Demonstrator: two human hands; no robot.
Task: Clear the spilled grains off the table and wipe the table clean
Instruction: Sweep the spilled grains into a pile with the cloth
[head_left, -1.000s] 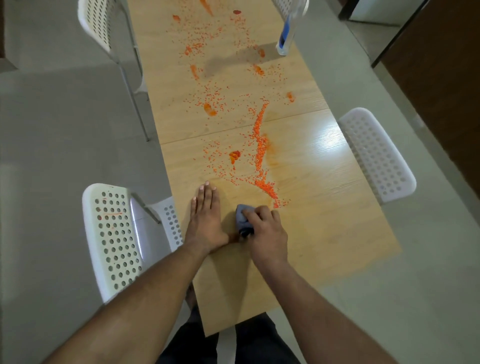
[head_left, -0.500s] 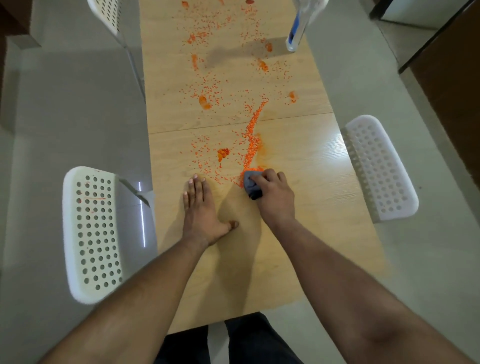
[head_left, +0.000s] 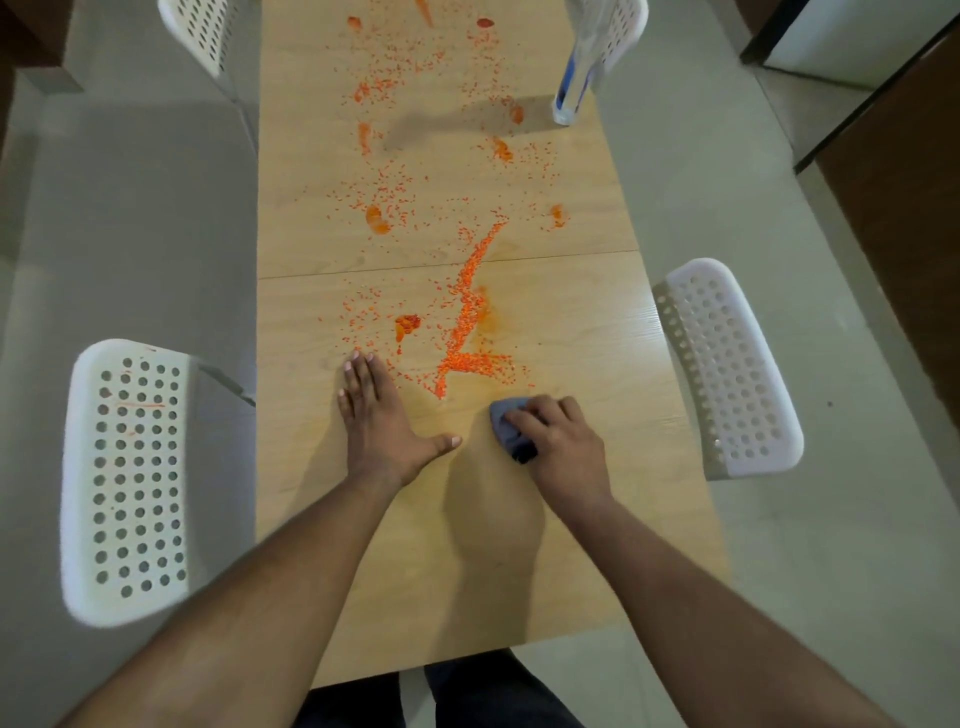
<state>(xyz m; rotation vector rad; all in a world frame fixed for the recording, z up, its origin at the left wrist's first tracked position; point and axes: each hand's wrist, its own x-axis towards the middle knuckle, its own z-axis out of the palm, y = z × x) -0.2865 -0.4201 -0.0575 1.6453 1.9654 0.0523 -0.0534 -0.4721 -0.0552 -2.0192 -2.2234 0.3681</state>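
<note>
The spilled grains (head_left: 462, 332) are tiny, light and loose, so they will likely scatter and roll rather than lift; they are better herded into a heap than picked up, and the orange smears among them look wet and may need firmer rubbing. They run in a thick streak up the middle of the tabletop (head_left: 587, 332), beginning just beyond the cloth (head_left: 506, 428) and thinning into scattered specks toward the far end. The cloth is small, soft and bunched; the right hand (head_left: 558, 441) grips it with curled fingers, pressing it on the wood. The left hand (head_left: 379, 421) lies flat and open, left of the cloth, fingertips at the edge of the spill. A clear bottle (head_left: 576, 78) stands far beyond the cloth, among grains, and would need lifting aside. White chairs (head_left: 130, 478) flank the tabletop, where swept grains could fall.
</note>
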